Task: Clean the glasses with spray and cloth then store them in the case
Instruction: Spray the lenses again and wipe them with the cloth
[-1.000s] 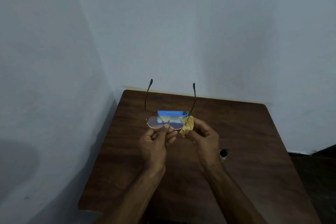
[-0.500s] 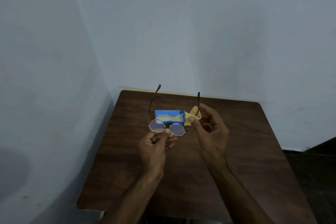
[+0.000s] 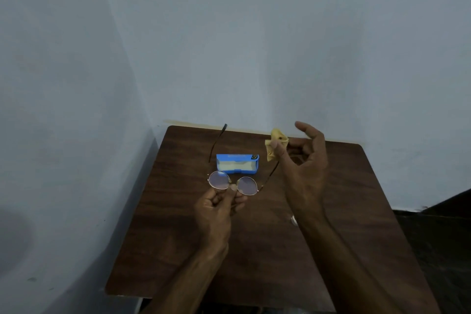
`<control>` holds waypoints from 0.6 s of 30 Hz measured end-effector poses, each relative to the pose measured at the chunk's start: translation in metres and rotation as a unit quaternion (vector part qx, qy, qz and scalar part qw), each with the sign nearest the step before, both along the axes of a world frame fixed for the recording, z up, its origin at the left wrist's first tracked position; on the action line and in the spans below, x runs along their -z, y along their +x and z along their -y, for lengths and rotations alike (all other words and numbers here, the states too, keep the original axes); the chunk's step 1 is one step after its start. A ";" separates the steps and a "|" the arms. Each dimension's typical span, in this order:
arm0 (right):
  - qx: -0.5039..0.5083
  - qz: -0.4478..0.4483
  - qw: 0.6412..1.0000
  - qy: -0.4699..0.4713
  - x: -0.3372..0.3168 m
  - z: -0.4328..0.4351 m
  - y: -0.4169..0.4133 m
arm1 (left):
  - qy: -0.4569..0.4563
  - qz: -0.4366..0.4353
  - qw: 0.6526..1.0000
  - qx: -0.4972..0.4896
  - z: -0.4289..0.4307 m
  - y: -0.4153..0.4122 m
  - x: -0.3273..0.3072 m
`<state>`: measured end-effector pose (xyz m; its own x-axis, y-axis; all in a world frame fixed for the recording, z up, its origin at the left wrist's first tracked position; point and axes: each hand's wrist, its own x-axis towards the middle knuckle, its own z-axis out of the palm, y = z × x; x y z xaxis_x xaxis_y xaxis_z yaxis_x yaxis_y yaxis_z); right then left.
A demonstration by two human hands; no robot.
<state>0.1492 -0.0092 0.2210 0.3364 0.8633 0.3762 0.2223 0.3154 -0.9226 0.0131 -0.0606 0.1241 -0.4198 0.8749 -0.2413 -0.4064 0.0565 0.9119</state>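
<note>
Round thin-framed glasses (image 3: 246, 185) hang above the brown table (image 3: 178, 237), temples unfolded and pointing away from me. My left hand (image 3: 216, 209) pinches them at the bridge. My right hand (image 3: 303, 168) is raised to the right of the frame and pinches a small crumpled yellow cloth (image 3: 276, 143) between thumb and fingers, at the far end of the right temple. A blue glasses case (image 3: 237, 163) lies open on the table just behind the lenses, its pale lining showing. A small pale object (image 3: 294, 220), perhaps the spray bottle, is mostly hidden behind my right wrist.
The table stands in a corner between two pale blue walls (image 3: 254, 46). Its right edge meets a dark floor area (image 3: 438, 237). Bare wood lies in front of and to the right of my hands.
My right hand has moved the cloth from the right lens out along the right temple, up and away. The left hand keeps holding the bridge.
</note>
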 end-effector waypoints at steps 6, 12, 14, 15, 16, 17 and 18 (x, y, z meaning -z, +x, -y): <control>-0.030 -0.012 0.998 -0.058 0.051 0.030 -0.021 | 0.007 0.055 0.998 -0.009 -0.006 -0.006 -0.008; -0.014 -0.029 0.998 -0.061 0.058 0.035 -0.027 | 0.001 0.041 0.999 0.000 -0.007 -0.009 -0.005; 0.005 -0.027 0.999 -0.037 0.042 0.028 -0.024 | -0.004 0.029 1.000 -0.003 -0.008 -0.009 -0.001; 0.009 -0.027 0.999 -0.020 0.033 0.024 -0.021 | -0.006 0.015 1.000 -0.003 -0.009 -0.010 0.000; 0.009 -0.027 1.000 -0.004 0.023 0.019 -0.018 | -0.007 -0.002 1.000 -0.003 -0.009 -0.011 0.002; 0.007 -0.027 1.000 0.009 0.013 0.014 -0.014 | -0.006 -0.015 1.000 0.000 -0.009 -0.012 0.004; 0.004 -0.022 1.000 0.016 0.004 0.008 -0.011 | -0.003 -0.028 1.000 0.004 -0.008 -0.012 0.006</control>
<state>0.1377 -0.0176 0.2169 0.3595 0.8484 0.3886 0.1833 0.3441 -0.9209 0.0006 -0.0525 0.1185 -0.4263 0.8768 -0.2223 -0.3544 0.0642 0.9329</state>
